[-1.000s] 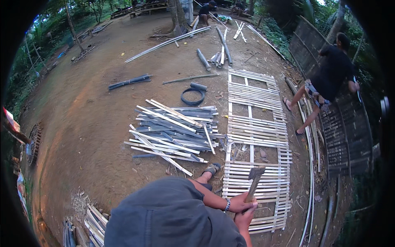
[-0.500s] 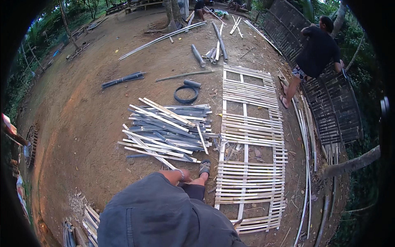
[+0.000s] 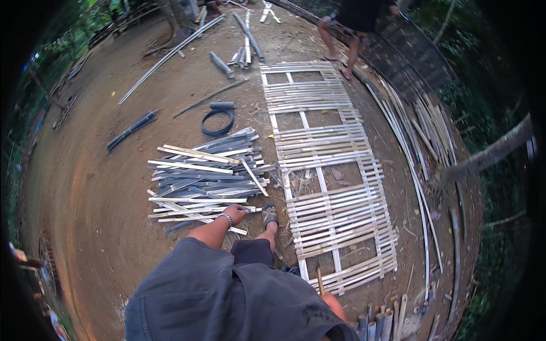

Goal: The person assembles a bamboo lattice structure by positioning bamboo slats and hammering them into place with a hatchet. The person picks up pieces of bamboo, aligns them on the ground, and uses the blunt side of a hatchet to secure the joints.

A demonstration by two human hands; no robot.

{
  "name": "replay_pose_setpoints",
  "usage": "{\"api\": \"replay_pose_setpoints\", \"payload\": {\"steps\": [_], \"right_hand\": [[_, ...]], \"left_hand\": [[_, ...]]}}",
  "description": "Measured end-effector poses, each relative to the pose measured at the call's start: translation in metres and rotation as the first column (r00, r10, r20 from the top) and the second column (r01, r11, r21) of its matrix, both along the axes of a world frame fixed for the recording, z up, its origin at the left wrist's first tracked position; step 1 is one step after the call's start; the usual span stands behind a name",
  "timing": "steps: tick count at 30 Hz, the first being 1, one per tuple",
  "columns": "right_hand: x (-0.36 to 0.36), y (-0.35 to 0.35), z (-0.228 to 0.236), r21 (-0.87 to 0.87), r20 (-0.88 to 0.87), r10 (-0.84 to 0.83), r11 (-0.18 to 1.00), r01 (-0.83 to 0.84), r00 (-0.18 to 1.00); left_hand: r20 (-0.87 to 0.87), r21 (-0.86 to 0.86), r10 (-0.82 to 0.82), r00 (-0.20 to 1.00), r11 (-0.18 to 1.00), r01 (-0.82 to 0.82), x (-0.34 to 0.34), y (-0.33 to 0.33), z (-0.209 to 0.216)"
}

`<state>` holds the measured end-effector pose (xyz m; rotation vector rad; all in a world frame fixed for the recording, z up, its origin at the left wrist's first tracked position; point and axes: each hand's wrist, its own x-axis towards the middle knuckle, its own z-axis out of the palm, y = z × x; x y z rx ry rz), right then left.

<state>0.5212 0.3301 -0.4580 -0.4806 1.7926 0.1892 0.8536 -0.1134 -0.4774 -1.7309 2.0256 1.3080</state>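
Observation:
My left hand (image 3: 236, 213), with a bracelet at its wrist, is down at the near edge of a pile of split bamboo slats (image 3: 199, 177). Its fingers are closed on a pale bamboo slat (image 3: 254, 210), whose end shows beside my sandalled foot (image 3: 270, 215). Low on the right, my right hand (image 3: 329, 299) is partly covered by my dark shirt. A narrow brown wooden stick (image 3: 320, 282), perhaps a tool's handle, rises from it; the rest is hidden. Right of my foot lies a long bamboo slat panel (image 3: 335, 221) with open gaps between groups of crosswise slats.
Beyond the pile are a black coil (image 3: 217, 123), a dark bundle of strips (image 3: 131, 129) and bamboo tubes (image 3: 222, 65). Long poles (image 3: 412, 170) run along the right. Another person (image 3: 355, 25) stands by a dark woven panel (image 3: 412, 59). Cut bamboo lengths (image 3: 387, 324) lie lower right.
My left hand has moved from beside my leg forward to the slats. My right hand has come partly into view with the brown stick. The view has turned, and the other person's position has shifted.

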Motion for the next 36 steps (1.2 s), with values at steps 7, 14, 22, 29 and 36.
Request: {"api": "replay_pose_setpoints", "payload": {"steps": [7, 14, 22, 29, 36], "right_hand": [[0.034, 0.004, 0.032, -0.312, -0.107, -0.17, 0.941, 0.129, 0.98], [0.018, 0.044, 0.005, -0.191, -0.132, -0.157, 0.973, 0.131, 0.979], [-0.009, 0.067, -0.019, 0.041, -0.071, -0.194, 0.98, 0.197, 0.979], [-0.072, 0.037, -0.013, 0.278, 0.03, 0.005, 0.961, -0.013, 1.0], [-0.116, -0.147, 0.108, -0.085, -0.182, -0.225, 0.973, 0.213, 0.957]], "left_hand": [[-0.066, 0.056, -0.387, 0.92, 0.919, 0.391, -0.058, 0.049, 0.012], [0.051, 0.11, -0.215, 0.975, 0.972, 0.209, -0.018, 0.035, -0.01], [0.14, 0.098, -0.088, 0.986, 0.992, 0.075, 0.009, 0.005, -0.016], [0.028, 0.161, -0.16, 0.987, 0.975, 0.153, -0.038, -0.043, -0.01], [-0.078, 0.034, -0.126, 0.989, 0.991, 0.128, -0.075, -0.156, 0.012]]}}
